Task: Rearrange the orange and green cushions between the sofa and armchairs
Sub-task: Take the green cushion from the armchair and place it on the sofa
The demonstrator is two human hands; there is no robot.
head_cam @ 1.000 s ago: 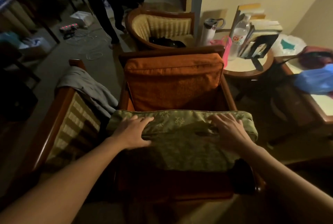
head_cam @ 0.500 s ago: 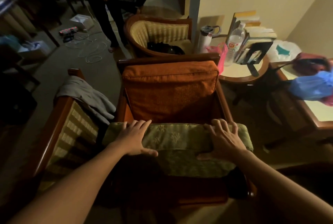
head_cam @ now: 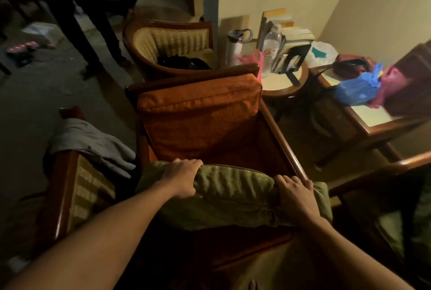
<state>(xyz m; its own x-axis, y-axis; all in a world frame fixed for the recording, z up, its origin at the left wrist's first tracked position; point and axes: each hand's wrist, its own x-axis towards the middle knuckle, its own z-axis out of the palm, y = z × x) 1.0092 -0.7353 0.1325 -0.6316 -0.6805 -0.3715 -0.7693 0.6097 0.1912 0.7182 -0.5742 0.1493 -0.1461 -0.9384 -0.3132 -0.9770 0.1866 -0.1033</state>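
Observation:
A green cushion (head_cam: 233, 194) lies bunched across the front of a wooden armchair (head_cam: 279, 126). My left hand (head_cam: 182, 179) grips its far left edge with fingers curled over the top. On the right end, my right hand (head_cam: 296, 198) clamps the cushion, fingers wrapped over the fold. An orange cushion (head_cam: 198, 117) leans upright against the armchair's backrest, behind the green one. The dark orange seat shows between the two cushions.
A striped armchair (head_cam: 79, 187) with a grey cloth (head_cam: 91, 143) stands at left. Another striped chair (head_cam: 168, 45) is behind. A round side table (head_cam: 282, 84) holds bottles and books; a square table (head_cam: 373, 122) holds a blue bag. A person's legs (head_cam: 93, 33) stand at back left.
Both hands went from resting flat on the green cushion to gripping it. The cushion has been pulled toward me and is bunched up, exposing more of the seat.

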